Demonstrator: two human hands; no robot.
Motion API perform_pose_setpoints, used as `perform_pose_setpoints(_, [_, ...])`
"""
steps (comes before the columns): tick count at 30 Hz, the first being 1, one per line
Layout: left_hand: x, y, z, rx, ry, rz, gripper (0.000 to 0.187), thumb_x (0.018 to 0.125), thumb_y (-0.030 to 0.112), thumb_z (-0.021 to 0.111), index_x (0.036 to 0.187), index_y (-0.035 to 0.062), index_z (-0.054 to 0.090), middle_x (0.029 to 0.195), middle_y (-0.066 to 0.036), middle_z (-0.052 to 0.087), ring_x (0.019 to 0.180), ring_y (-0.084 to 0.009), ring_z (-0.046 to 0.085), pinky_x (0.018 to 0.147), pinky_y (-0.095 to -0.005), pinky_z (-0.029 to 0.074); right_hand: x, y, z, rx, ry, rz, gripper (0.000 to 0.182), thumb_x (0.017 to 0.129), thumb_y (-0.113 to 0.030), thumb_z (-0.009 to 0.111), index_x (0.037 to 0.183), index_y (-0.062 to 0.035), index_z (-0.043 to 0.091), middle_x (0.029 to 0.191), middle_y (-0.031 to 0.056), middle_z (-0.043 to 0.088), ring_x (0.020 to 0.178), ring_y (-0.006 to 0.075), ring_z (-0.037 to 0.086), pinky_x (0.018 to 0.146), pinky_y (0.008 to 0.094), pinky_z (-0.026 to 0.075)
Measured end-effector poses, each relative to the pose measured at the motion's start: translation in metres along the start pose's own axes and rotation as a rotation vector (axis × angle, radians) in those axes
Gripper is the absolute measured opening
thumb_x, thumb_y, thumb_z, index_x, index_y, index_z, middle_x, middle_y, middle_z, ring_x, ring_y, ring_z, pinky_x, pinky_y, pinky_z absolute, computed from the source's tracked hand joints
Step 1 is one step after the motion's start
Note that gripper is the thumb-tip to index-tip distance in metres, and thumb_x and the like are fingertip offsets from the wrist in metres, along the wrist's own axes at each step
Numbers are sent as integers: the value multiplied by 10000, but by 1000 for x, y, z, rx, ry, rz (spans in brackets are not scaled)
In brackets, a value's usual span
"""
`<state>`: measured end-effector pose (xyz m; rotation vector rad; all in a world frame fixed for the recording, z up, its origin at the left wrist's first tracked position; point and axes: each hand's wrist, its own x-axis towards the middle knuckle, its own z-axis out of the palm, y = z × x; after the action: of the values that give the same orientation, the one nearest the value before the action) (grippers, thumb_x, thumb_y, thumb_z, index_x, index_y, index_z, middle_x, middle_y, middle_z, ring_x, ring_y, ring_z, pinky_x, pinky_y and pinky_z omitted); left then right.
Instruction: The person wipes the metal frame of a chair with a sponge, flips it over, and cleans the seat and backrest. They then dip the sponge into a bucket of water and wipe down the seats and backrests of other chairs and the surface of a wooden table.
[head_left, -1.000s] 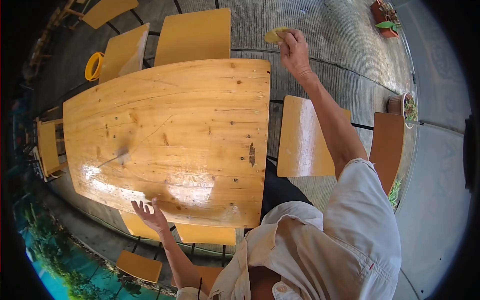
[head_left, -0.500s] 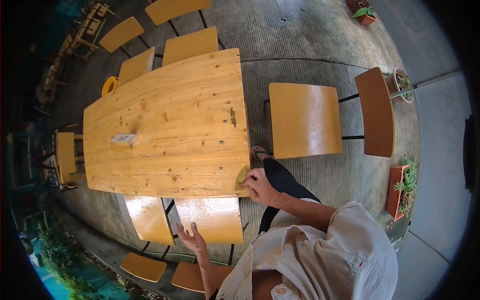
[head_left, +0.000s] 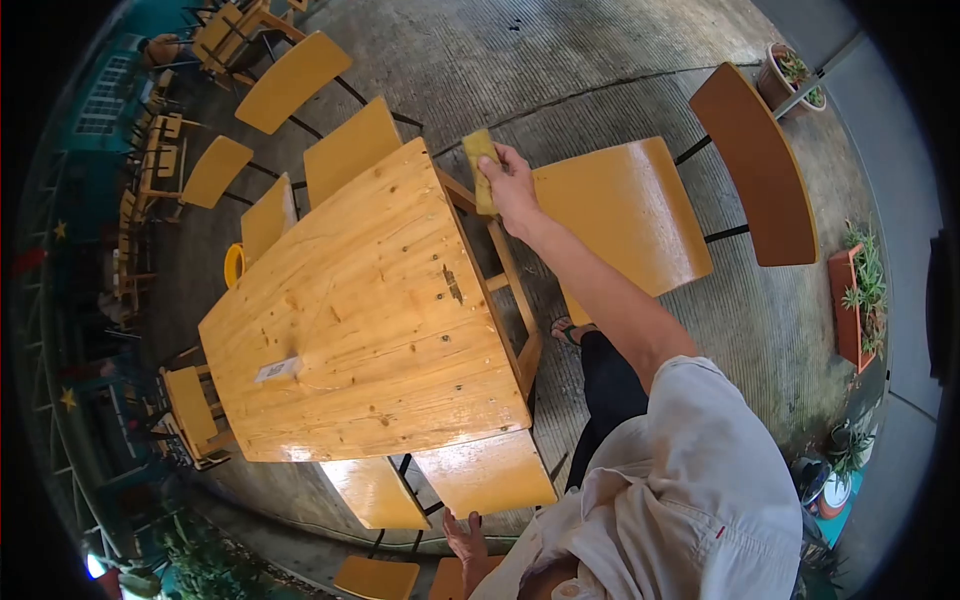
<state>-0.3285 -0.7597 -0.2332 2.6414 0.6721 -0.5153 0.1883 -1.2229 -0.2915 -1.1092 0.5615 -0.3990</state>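
Note:
A folded yellow-green cleaning cloth (head_left: 480, 170) is gripped in my right hand (head_left: 512, 188), thumb across its face. That hand is stretched out beyond the right edge of the wooden table (head_left: 350, 300), near the table's far right corner and beside the seat of a chair (head_left: 625, 215). My left hand (head_left: 468, 540) is low in the view, fingers apart and holding nothing, close to the front edge of a chair seat (head_left: 485, 475) on the near side. A small white sign (head_left: 277, 369) is on the tabletop toward its left end.
More chairs (head_left: 350, 150) line the table's far side, with a yellow round container (head_left: 234, 265) by them. A wooden chair (head_left: 195, 410) stands at the left end. Planters (head_left: 850, 310) run along the wall on the right. My sandalled foot (head_left: 566, 331) is beside the table leg.
My right hand has carried the cloth from the table's near right corner up past its far right corner. My left hand has dropped lower, and the whole view has turned.

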Motion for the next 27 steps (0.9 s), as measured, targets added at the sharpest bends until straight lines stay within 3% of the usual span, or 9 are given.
perform_pose_setpoints(2, [35, 27, -13, -99, 59, 57, 740, 888, 258, 749, 1457, -48, 387, 1372, -274, 498, 1256, -413, 512, 1017, -483, 452, 44, -23, 38, 127, -51, 138, 405, 991, -161, 632, 1360, -28, 532, 1174, 56, 627, 1026, 157, 592, 877, 305, 498])
perform_pose_setpoints(6, [89, 103, -34, -146, 176, 185, 696, 923, 197, 718, 1476, -37, 367, 1426, -252, 465, 1291, -401, 495, 1030, -473, 454, 88, 1, 86, -176, -148, 148, 409, 996, -184, 612, 1359, -12, 530, 1195, 108, 624, 1077, 234, 609, 901, 353, 501])
perform_pose_setpoints(8, [108, 124, -37, -213, 186, 303, 673, 946, 187, 693, 1493, -15, 357, 1464, -242, 441, 1322, -400, 474, 1049, -477, 452, 65, 12, 84, -313, -232, 140, 406, 1001, -196, 601, 1352, -6, 534, 1211, 138, 613, 1093, 266, 613, 908, 371, 504])
perform_pose_setpoints(10, [120, 127, -37, -235, 163, 316, 671, 947, 162, 668, 1510, -10, 345, 1472, -242, 438, 1351, -355, 466, 1107, -464, 413, 42, 17, 70, -513, -260, 34, 460, 972, -246, 594, 1363, -28, 489, 1339, 246, 453, 1209, 399, 531, 1019, 439, 460])
perform_pose_setpoints(15, [113, 106, -33, -295, 168, 401, 663, 947, 233, 707, 1478, -14, 397, 1481, -235, 444, 1339, -376, 468, 1054, -455, 449, -140, 19, 1, -607, -238, 124, 484, 983, -240, 554, 1381, -32, 374, 1291, 258, 435, 1204, 419, 492, 1054, 445, 396])
perform_pose_setpoints(21, [43, 12, -35, -366, 205, 307, 697, 927, 254, 724, 1472, -28, 392, 1453, -252, 468, 1323, -408, 475, 1096, -460, 405, -368, 57, -88, -706, -127, 29, 364, 1014, -172, 519, 1290, 23, 383, 1247, 267, 440, 1146, 387, 468, 1026, 459, 381])
perform_pose_setpoints(24, [-3, -56, -41, -364, 377, 196, 691, 923, 250, 723, 1465, -26, 397, 1442, -265, 473, 1324, -426, 467, 1108, -461, 391, -440, 30, -106, -475, -129, 523, 338, 994, -181, 590, 1256, -27, 441, 1059, 76, 565, 874, 150, 589, 790, 341, 517])
perform_pose_setpoints(26, [-41, -94, -55, -417, 513, 21, 685, 912, 228, 733, 1460, -22, 405, 1436, -269, 480, 1336, -429, 455, 1114, -465, 385, -474, 15, -119, -727, -602, 716, 305, 963, -195, 650, 1206, -32, 565, 1189, 90, 555, 1037, 162, 570, 863, 329, 496])
perform_pose_setpoints(27, [-59, -115, -59, -415, 605, -32, 688, 909, 221, 737, 1463, -16, 405, 1433, -269, 483, 1342, -426, 451, 1118, -465, 382, -487, 15, -117, -923, -854, 584, 313, 936, -197, 682, 1190, -30, 610, 1190, 99, 555, 1050, 181, 574, 860, 343, 501])
